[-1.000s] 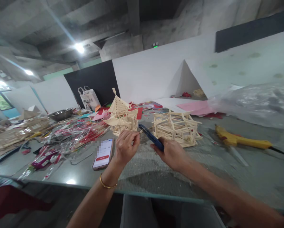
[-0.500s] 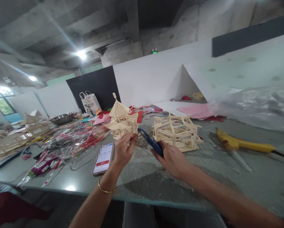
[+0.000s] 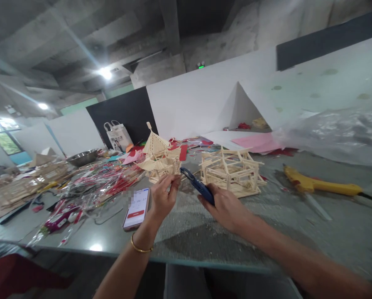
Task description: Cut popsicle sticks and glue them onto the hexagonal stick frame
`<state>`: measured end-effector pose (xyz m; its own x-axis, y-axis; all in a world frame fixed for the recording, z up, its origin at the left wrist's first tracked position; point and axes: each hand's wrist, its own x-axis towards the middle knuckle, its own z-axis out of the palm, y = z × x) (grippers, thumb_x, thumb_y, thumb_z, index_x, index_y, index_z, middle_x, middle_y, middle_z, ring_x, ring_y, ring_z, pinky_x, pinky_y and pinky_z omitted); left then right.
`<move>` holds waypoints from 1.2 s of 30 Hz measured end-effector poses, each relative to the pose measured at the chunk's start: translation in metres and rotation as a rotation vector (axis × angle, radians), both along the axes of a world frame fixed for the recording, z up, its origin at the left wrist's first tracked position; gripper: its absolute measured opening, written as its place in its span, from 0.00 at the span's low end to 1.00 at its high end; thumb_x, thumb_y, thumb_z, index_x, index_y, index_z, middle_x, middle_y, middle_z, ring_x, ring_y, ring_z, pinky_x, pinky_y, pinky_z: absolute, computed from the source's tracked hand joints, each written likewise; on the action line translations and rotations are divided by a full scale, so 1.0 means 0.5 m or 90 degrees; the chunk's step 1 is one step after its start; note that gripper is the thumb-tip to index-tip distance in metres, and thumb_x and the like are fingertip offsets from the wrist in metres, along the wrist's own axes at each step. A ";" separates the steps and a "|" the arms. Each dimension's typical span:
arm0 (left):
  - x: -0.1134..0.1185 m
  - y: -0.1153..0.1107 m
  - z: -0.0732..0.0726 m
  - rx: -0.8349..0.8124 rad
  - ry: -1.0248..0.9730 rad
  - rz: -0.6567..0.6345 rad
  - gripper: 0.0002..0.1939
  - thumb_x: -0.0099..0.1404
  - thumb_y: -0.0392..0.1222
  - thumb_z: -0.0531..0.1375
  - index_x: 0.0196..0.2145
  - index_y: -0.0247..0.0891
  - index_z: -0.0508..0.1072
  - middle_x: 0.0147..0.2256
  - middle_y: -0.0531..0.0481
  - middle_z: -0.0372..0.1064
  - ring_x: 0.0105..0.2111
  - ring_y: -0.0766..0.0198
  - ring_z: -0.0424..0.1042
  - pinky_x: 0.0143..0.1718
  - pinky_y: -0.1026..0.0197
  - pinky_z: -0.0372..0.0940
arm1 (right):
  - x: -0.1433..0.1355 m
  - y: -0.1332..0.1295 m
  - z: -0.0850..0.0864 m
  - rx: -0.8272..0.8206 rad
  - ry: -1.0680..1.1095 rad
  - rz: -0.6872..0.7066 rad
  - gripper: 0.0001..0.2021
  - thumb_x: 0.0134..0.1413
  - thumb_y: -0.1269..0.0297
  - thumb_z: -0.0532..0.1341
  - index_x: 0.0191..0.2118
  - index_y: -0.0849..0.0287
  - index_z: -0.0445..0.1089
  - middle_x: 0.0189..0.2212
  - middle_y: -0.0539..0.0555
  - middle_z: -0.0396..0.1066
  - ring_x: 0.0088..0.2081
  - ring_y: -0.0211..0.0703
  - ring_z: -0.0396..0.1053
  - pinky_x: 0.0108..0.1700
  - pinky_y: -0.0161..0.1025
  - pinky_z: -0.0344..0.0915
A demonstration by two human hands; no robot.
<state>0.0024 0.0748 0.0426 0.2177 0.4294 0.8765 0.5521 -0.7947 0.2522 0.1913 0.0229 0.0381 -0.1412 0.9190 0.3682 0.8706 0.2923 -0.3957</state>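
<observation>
My right hand [image 3: 225, 207] is closed around dark blue pliers [image 3: 200, 187], which point up and left. Close to their tip, my left hand [image 3: 165, 193] has its fingers pinched together; what they hold, if anything, is too small to make out. Just behind the left hand stands a small pagoda model of thin wooden sticks [image 3: 156, 145] with a pointed roof. An open stick frame [image 3: 231, 172] with many sides rests on the table beyond my right hand.
Left of my left hand lies a phone [image 3: 136, 209] showing a timer. A yellow glue gun [image 3: 323, 185] with a cord is at the right. Plastic-wrapped sticks [image 3: 111, 187], a steel bowl [image 3: 81, 158] and a tote bag [image 3: 118, 135] are on the left. Clear plastic sheeting [image 3: 335, 137] lies back right.
The view has shifted slightly. Both hands and the pliers hold nearly the same place beside the pagoda model.
</observation>
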 end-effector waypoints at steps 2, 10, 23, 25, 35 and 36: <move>0.001 0.000 -0.001 -0.049 -0.021 -0.019 0.07 0.65 0.39 0.55 0.34 0.37 0.73 0.28 0.51 0.72 0.30 0.66 0.71 0.34 0.65 0.64 | 0.000 0.000 -0.002 0.002 0.009 -0.006 0.13 0.60 0.59 0.50 0.42 0.62 0.65 0.33 0.60 0.74 0.36 0.49 0.72 0.36 0.39 0.57; 0.008 0.004 -0.007 -0.184 -0.102 -0.095 0.08 0.64 0.42 0.56 0.33 0.36 0.73 0.25 0.53 0.70 0.25 0.68 0.69 0.30 0.66 0.63 | 0.002 0.002 -0.001 0.004 -0.002 -0.012 0.13 0.59 0.61 0.51 0.42 0.63 0.65 0.35 0.61 0.74 0.35 0.49 0.72 0.35 0.39 0.57; 0.006 0.005 -0.008 -0.229 -0.125 -0.105 0.09 0.62 0.43 0.56 0.33 0.36 0.73 0.25 0.52 0.70 0.25 0.68 0.69 0.30 0.65 0.64 | 0.005 -0.001 -0.003 0.000 0.000 0.001 0.12 0.59 0.62 0.51 0.43 0.63 0.65 0.36 0.60 0.74 0.37 0.48 0.72 0.36 0.38 0.57; 0.006 0.006 -0.009 -0.231 -0.127 -0.109 0.09 0.62 0.43 0.57 0.33 0.36 0.73 0.25 0.52 0.69 0.25 0.68 0.68 0.30 0.65 0.63 | 0.005 -0.002 -0.002 -0.006 0.000 0.009 0.12 0.59 0.63 0.51 0.44 0.64 0.64 0.36 0.61 0.73 0.37 0.48 0.72 0.37 0.39 0.58; 0.021 -0.008 0.009 -0.381 -0.220 -0.232 0.12 0.59 0.47 0.59 0.28 0.34 0.71 0.21 0.54 0.66 0.21 0.70 0.64 0.25 0.66 0.60 | 0.004 -0.004 0.003 -0.011 0.010 0.003 0.11 0.59 0.62 0.51 0.42 0.63 0.64 0.35 0.60 0.73 0.37 0.47 0.71 0.36 0.38 0.57; 0.022 -0.007 0.010 -0.389 -0.226 -0.236 0.12 0.59 0.47 0.60 0.28 0.34 0.71 0.21 0.54 0.65 0.21 0.70 0.63 0.25 0.66 0.60 | 0.004 -0.004 0.003 -0.014 0.011 0.002 0.11 0.59 0.61 0.50 0.42 0.63 0.64 0.35 0.60 0.73 0.37 0.47 0.71 0.36 0.38 0.57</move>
